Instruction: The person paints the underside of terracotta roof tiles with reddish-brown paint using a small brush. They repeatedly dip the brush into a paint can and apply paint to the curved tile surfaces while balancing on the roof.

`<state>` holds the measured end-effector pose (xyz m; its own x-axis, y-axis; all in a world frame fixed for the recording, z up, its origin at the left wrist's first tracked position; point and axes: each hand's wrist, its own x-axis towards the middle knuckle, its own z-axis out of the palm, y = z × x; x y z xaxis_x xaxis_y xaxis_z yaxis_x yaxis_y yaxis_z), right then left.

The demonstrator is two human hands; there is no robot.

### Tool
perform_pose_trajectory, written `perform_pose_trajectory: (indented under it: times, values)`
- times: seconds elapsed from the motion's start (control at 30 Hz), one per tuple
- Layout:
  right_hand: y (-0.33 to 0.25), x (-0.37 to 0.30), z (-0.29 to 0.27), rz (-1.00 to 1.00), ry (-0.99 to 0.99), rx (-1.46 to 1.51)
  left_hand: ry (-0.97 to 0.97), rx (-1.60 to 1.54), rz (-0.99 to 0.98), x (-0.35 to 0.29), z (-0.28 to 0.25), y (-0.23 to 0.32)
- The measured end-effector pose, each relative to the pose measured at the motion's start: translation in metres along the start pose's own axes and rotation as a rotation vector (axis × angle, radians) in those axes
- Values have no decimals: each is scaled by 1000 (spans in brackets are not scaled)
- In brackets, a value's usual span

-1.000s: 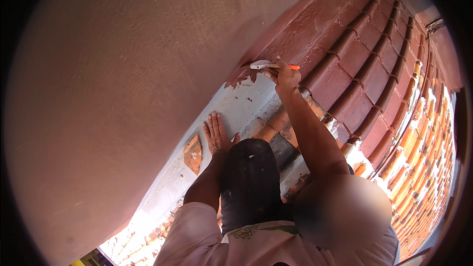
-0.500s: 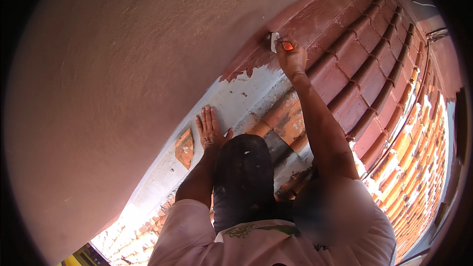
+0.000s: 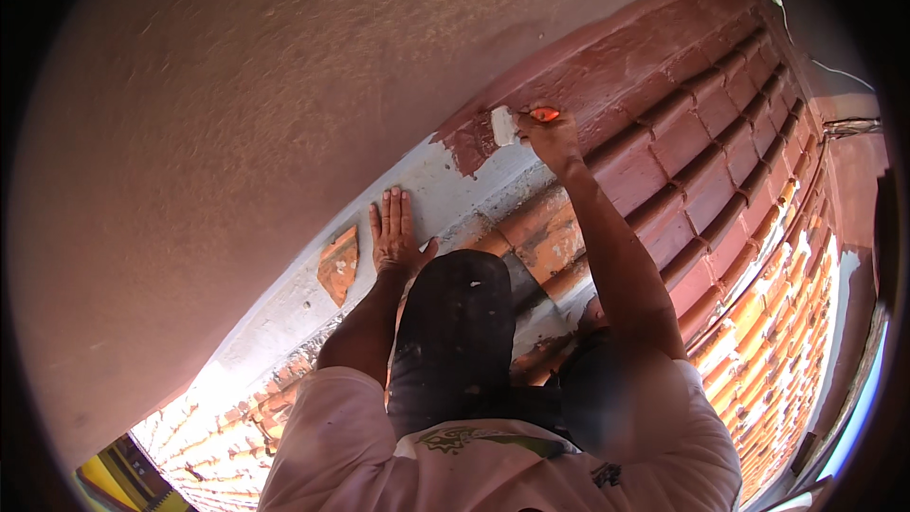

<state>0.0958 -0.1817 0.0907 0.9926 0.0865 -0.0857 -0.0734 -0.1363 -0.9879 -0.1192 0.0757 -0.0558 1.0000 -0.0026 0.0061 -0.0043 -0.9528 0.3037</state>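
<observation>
Right fingers (image 3: 533, 131) gripping brush (image 3: 502, 127) at red paint (image 3: 468, 148) — left fingers (image 3: 395, 212) outstretched on ledge (image 3: 442, 186).

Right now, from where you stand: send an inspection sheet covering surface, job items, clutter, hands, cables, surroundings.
Surface: ledge coated red at the far part, grey nearer; ragged edge between.
Job items: pale brush with orange handle end, over the red part near the edge; contact unclear.
Clutter: tile piece on the grey part, left of the left hand.
Hands: left hand palm down on the grey part; right hand gripping the brush.
Cables: white cable, upper right.
Surroundings: brown wall at left; roof tiles at right, some red, others orange with white patches.
</observation>
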Motion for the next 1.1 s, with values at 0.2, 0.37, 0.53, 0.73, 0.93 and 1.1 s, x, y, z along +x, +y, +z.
perform_pose_trajectory:
  times: [0.2,0.37,0.53,0.73,0.93,1.1]
  values:
    - [-20,-20,-11,-636,78,-973,-12,3,-10,1,0,0]
    - [12,-105,52,-693,-416,-950,-31,15,-9,0,-1,0]
    - [11,-49,-16,-1,-60,-159,-32,16,-17,0,-2,2]
    - [-4,-23,-72,-673,285,-1034,11,28,3,1,-1,1]
    - [33,-132,13,-558,-257,-915,54,31,26,-1,4,-1]
    - [37,-92,-41,-144,28,-385,13,69,-1,0,5,0]
